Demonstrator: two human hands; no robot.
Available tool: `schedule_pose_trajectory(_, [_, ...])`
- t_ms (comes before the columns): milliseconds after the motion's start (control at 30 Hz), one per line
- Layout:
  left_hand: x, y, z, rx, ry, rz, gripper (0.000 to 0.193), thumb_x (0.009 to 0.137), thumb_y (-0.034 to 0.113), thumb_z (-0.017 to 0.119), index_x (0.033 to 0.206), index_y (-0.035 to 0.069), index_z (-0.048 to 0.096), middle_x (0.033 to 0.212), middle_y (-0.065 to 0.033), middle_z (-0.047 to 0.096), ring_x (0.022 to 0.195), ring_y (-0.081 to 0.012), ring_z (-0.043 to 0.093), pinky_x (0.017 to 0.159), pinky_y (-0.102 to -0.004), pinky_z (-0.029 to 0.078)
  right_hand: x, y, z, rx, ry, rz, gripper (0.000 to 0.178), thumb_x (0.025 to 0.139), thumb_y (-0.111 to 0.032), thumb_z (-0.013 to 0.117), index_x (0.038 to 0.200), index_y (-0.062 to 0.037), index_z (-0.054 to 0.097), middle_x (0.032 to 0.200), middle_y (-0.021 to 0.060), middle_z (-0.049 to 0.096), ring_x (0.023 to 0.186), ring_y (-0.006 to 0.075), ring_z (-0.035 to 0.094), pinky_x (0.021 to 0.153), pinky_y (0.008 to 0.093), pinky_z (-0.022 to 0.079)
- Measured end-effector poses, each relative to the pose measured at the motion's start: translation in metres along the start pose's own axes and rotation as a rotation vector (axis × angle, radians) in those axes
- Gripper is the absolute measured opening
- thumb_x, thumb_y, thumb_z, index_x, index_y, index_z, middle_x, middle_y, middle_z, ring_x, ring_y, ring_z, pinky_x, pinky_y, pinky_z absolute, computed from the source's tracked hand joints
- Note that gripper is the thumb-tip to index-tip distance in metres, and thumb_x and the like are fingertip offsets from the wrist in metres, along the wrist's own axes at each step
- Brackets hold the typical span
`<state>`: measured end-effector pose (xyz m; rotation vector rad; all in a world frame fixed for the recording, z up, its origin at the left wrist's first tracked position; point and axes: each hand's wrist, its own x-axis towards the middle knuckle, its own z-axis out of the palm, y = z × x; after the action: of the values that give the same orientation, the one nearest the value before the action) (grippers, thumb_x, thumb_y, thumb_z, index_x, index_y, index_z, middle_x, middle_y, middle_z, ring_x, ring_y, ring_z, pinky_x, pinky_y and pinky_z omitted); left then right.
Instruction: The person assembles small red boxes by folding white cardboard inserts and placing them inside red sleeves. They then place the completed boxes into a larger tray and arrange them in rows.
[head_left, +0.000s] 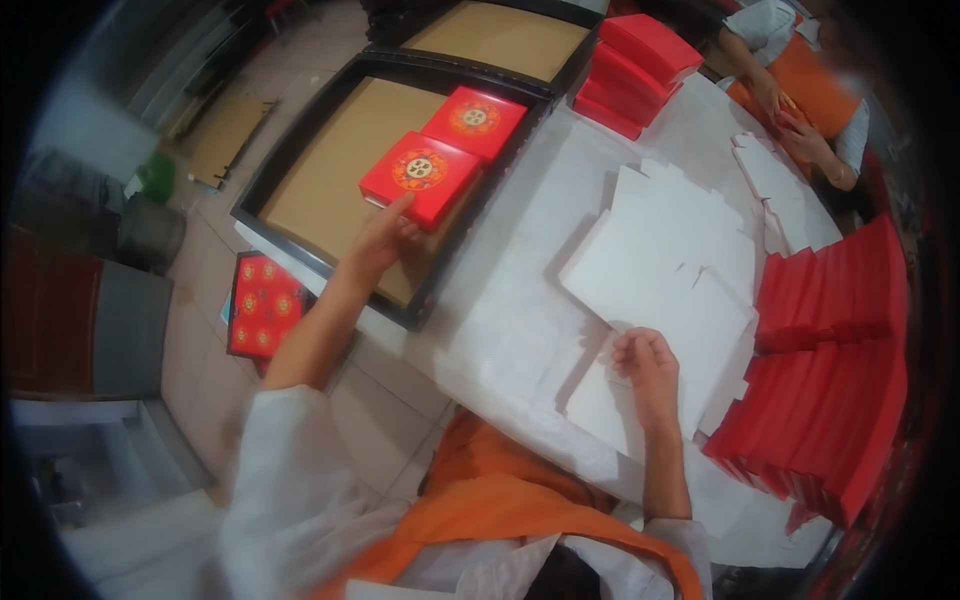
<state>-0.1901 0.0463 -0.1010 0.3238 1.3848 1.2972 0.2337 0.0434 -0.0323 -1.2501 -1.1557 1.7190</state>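
My left hand (383, 242) is closed at the near edge of a red box (418, 172) with a round gold and orange pattern on its lid. The thumb lies along that edge and the other fingers curl below it. Just beyond, a second red box (476, 118) of the same kind sits in a black-rimmed tray (325, 150) with a tan bottom. My right hand (648, 372) has its fingers bent together at the near edge of a flat white cardboard blank (665, 250). More white blanks (605, 405) lie under it; the fingertips' grip is partly hidden.
Folded red pieces (825, 370) stand in rows at the right, and more red boxes (635, 75) are stacked at the back. Another tray (500, 38) lies beyond mine. A tray of patterned red boxes (265, 305) is low at the left. Across the table, a person in orange (800, 90) handles something small.
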Motion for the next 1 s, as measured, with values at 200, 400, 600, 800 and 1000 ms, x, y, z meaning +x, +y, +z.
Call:
schedule_pose_trajectory(200, [-0.060, 0.075, 0.006, 0.238, 0.201, 0.367, 0.035, 0.080, 0.021, 0.051, 0.111, 0.006, 0.049, 0.095, -0.0063, 0.058, 0.087, -0.0141, 0.058, 0.076, -0.0268, 0.046, -0.005, 0.008, -0.014, 0.109, 0.015, 0.019, 0.016, 0.092, -0.012, 0.042, 0.094, -0.0011, 0.053, 0.085, 0.0063, 0.058, 0.072, 0.0114, 0.054, 0.064, 0.0246, 0.045])
schedule_pose_trajectory(400, [-0.005, 0.137, 0.008, 1.012, -0.266, 0.267, 0.035, 0.079, 0.019, 0.049, 0.109, 0.004, 0.059, 0.101, -0.0082, 0.061, 0.097, -0.0146, 0.055, 0.086, -0.0262, 0.041, -0.002, 0.007, -0.009, 0.106, 0.020, 0.041, 0.016, 0.092, -0.014, 0.040, 0.093, -0.0028, 0.052, 0.082, 0.0044, 0.056, 0.070, 0.0110, 0.051, 0.063, 0.0230, 0.042])
schedule_pose_trajectory(600, [0.064, 0.097, 0.028, 1.213, 0.047, 0.891, 0.059, 0.076, 0.032, 0.061, 0.125, 0.004, 0.043, 0.127, -0.0161, 0.043, 0.120, -0.0264, 0.038, 0.101, -0.0355, 0.027, -0.001, 0.009, -0.011, 0.095, -0.002, 0.053, 0.015, 0.092, -0.012, 0.042, 0.095, -0.0008, 0.052, 0.086, 0.0068, 0.057, 0.072, 0.0114, 0.053, 0.064, 0.0240, 0.046])
schedule_pose_trajectory(800, [-0.006, 0.050, 0.007, 1.239, 0.179, 0.671, 0.077, 0.073, 0.032, 0.068, 0.134, 0.008, 0.027, 0.138, -0.0223, 0.021, 0.127, -0.0344, 0.025, 0.104, -0.0392, 0.023, -0.003, 0.018, -0.022, 0.126, 0.003, 0.062, 0.015, 0.092, -0.011, 0.041, 0.096, -0.0011, 0.052, 0.088, 0.0070, 0.057, 0.073, 0.0115, 0.053, 0.064, 0.0252, 0.046])
schedule_pose_trajectory(1000, [-0.028, 0.024, 0.002, 1.069, -0.067, 0.581, 0.073, 0.077, 0.015, 0.065, 0.137, 0.010, 0.024, 0.142, -0.0224, 0.011, 0.130, -0.0350, 0.019, 0.105, -0.0392, 0.021, -0.005, 0.020, -0.016, 0.099, 0.019, 0.029, 0.015, 0.092, -0.012, 0.041, 0.094, -0.0033, 0.053, 0.083, 0.0056, 0.057, 0.069, 0.0109, 0.052, 0.063, 0.0230, 0.044])
